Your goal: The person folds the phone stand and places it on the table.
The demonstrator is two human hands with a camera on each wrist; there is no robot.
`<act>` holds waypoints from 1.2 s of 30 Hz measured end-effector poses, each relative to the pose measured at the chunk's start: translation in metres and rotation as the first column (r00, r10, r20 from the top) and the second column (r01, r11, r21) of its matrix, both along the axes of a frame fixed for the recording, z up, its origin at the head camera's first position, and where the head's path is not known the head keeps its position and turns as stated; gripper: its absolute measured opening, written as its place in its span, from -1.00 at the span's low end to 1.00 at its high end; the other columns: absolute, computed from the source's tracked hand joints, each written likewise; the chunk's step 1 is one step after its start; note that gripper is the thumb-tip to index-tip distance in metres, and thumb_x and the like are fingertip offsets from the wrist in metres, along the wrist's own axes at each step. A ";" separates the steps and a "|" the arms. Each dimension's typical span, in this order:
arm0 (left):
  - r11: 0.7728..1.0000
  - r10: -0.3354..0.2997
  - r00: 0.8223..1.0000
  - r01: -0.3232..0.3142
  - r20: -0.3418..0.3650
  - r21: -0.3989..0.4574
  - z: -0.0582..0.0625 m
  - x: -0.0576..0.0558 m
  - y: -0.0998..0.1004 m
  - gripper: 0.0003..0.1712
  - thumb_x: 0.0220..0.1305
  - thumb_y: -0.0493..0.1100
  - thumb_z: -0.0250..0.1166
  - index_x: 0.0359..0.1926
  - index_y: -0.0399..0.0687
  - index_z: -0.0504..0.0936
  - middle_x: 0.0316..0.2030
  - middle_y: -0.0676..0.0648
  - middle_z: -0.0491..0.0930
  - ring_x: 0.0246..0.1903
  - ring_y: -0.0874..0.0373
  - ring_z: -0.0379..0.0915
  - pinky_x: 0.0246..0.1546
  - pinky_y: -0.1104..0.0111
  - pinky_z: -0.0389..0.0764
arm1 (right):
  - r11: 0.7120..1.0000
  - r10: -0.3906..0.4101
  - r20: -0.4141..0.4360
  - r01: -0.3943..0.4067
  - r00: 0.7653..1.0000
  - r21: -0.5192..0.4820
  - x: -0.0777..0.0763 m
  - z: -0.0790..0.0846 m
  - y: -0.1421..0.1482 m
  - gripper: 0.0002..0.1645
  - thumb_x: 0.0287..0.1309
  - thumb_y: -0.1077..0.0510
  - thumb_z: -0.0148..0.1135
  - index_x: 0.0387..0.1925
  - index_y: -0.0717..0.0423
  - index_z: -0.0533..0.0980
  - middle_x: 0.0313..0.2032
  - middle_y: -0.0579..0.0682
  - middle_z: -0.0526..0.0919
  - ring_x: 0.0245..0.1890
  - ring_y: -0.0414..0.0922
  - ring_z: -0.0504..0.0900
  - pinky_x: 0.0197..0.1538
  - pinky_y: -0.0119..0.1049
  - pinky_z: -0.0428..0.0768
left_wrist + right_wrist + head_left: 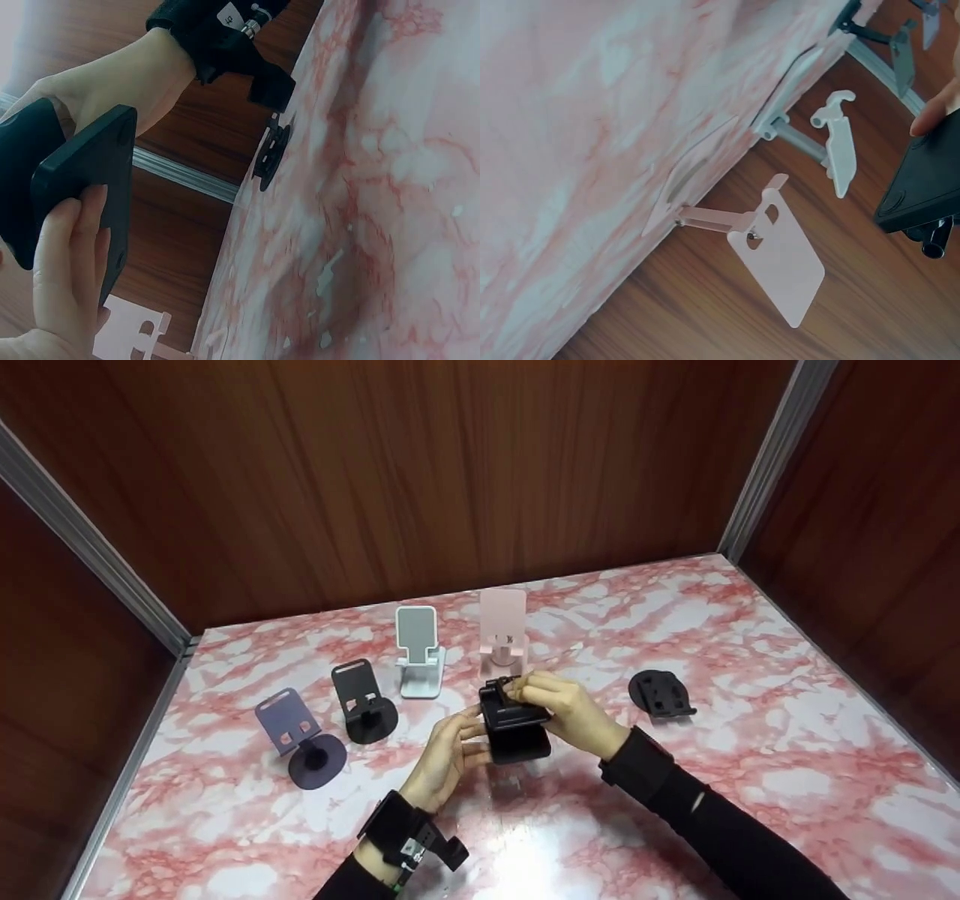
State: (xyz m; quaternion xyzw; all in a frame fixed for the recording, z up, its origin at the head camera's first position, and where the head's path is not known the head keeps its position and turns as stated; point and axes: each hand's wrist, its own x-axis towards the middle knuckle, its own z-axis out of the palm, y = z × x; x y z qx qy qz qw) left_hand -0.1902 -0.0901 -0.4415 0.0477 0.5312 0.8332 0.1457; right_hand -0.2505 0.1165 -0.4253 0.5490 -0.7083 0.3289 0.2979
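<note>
Both hands hold a black folding phone stand (519, 742) above the marbled table, in front of a pink phone stand (502, 611). My left hand (441, 754) grips it from the left; in the left wrist view its fingers (60, 247) lie against the flat base plate (112, 180). From the right, my right hand (566, 711) grips the upper part, fingertips on top near the hinge. The right wrist view shows the base's underside (930, 176) with round pads at its corners. The right hand's fingertips are hidden behind the stand in the left wrist view.
Left of the hands stand a purple phone stand (283, 721), a black one with a round base (375, 724), and a white-and-grey one (417, 636). A folded black stand (661, 695) lies to the right. Wooden panels (450, 472) wall in the table's back and sides.
</note>
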 end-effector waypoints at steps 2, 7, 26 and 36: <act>1.000 -0.022 1.000 0.022 -0.009 -0.007 0.000 0.000 0.000 -0.41 0.38 -0.15 0.03 0.31 -0.46 0.25 -0.16 -0.13 0.63 -0.40 0.14 0.61 -0.19 0.28 0.67 | 1.000 0.001 -0.017 0.000 1.000 0.007 -0.001 -0.001 0.000 -0.56 -0.23 0.57 0.43 -0.27 0.21 0.55 -0.19 0.06 0.63 -0.16 -0.02 0.62 0.01 -0.33 0.60; 0.998 -0.062 0.998 0.061 -0.024 -0.027 -0.001 0.000 -0.002 -0.36 0.40 -0.10 0.11 0.34 -0.43 0.23 -0.03 -0.17 0.60 -0.24 0.07 0.63 -0.09 0.23 0.63 | 1.000 -0.003 -0.032 0.004 0.999 0.019 -0.001 -0.005 0.000 -0.61 -0.15 0.54 0.41 -0.24 0.21 0.57 -0.16 0.08 0.63 -0.13 -0.01 0.63 0.05 -0.34 0.58; 0.998 -0.019 0.999 0.017 -0.031 -0.059 -0.001 -0.006 -0.011 -0.24 0.36 -0.13 0.09 0.43 -0.44 0.04 -0.05 -0.15 0.63 -0.25 0.17 0.63 -0.19 0.34 0.63 | 0.989 0.143 0.611 -0.142 0.778 -0.051 0.016 0.016 0.011 -0.46 0.22 0.60 -0.06 0.23 0.36 0.39 0.26 0.27 0.41 0.32 0.17 0.28 0.37 0.02 0.21; 0.994 0.022 0.996 -0.031 -0.086 -0.108 -0.002 -0.007 -0.010 -0.31 0.34 -0.20 0.14 0.36 -0.49 0.16 -0.21 -0.10 0.68 -0.33 0.19 0.59 -0.19 0.37 0.60 | 0.986 0.117 0.812 0.033 0.572 -0.165 0.017 0.000 0.017 -0.23 0.32 0.26 0.18 0.46 0.13 0.09 0.38 0.17 0.20 0.33 0.07 0.28 0.34 -0.09 0.30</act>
